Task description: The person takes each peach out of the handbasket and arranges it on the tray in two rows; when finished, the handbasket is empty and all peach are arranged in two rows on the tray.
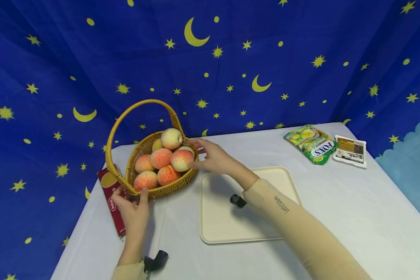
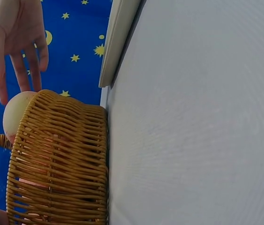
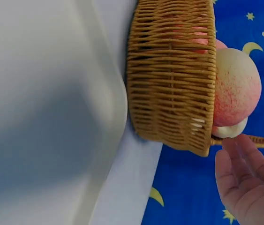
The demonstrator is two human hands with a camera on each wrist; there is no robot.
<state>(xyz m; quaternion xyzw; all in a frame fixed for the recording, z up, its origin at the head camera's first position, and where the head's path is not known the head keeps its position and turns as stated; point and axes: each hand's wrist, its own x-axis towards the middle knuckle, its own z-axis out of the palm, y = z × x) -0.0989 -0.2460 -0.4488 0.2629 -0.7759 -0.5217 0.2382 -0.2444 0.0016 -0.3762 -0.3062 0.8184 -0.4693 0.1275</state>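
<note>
Head view: an oval, golden-brown wicker basket (image 1: 171, 188) with a tall arched handle (image 1: 150, 101) stands on the white worktop (image 1: 180, 233), at 10 o'clock from a shallow, cream, round-cornered rectangular tray (image 1: 217, 221). It holds a heap of rounded peaches (image 1: 161, 158), mottled pale yellow to orange-red, some rising above the rim. At the basket's 7 o'clock, the left hand (image 1: 133, 210) has its thumb at the rim; its fingers are partly hidden, so whether this grip pinches the wicker cannot be told. At 3 o'clock, the right hand (image 1: 215, 157) has its grip spread beside rim and fruit.

Legible print: "FOX'S" on a glossy green-and-yellow pouch (image 1: 311, 144), at the tray's 2 o'clock; "Lets Slim" on the beige right sleeve (image 1: 290, 217). Lettering is too small to read on the flat white-edged packet (image 1: 350, 151) at the pouch's 3 o'clock. A dark-red oblong box (image 1: 108, 190), partly covered, lies at the basket's 8 o'clock. Both wrist views resolve the close, ribbed weave.
</note>
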